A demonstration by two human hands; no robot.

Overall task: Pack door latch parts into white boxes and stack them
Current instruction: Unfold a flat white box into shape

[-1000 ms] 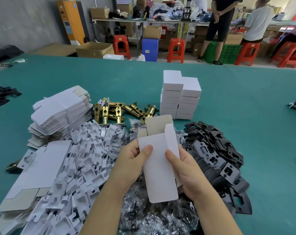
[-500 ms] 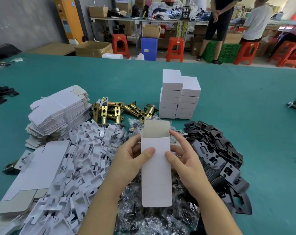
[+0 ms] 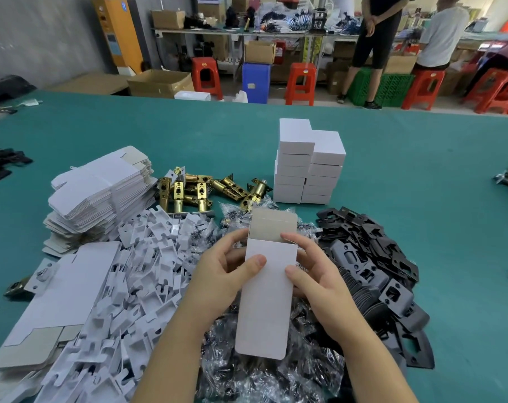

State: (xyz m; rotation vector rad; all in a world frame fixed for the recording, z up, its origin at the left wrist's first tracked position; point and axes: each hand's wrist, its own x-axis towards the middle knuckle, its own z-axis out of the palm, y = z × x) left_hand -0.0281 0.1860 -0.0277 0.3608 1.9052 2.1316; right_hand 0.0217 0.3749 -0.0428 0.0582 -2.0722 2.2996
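1. Head view, hands: the left hand [image 3: 223, 274] and right hand [image 3: 313, 274] are together on one white box [image 3: 265, 298], each thumb pressed on its front face and the fingers curled behind its sides. Both hands are clamped on it; neither is free.

2. Head view, the box: it is held above the near edge of the table [image 3: 421, 158], near the middle of that edge, over a heap of clear bagged parts [image 3: 276, 373]. Its long axis runs away from the person, with the open end farthest away and the top flap [image 3: 273, 225] standing up (grey inner face showing). Whether the near end is closed cannot be told.

3. Head view, the governing relation: the brass latches [image 3: 200, 189] lie beyond the box's open mouth and to the left, towards the middle of the table. By judgement the left hand is the nearer one to fetch a latch, leaving the right to hold the box.

4. Head view, surroundings:
   - The stack of packed boxes [image 3: 308, 164] stands beyond the box, slightly right, just beside the latches.
   - The flat box blanks [image 3: 101, 190] are piled at the left.
   - The white card inserts [image 3: 130, 286] are spread towards the near left corner.
   - The black strike plates [image 3: 374, 269] are heaped just right of the right hand.

5. Head view, obstructions: nothing stands between the left hand and the latches except the inserts and bagged parts lying low; a reach would pass over them.
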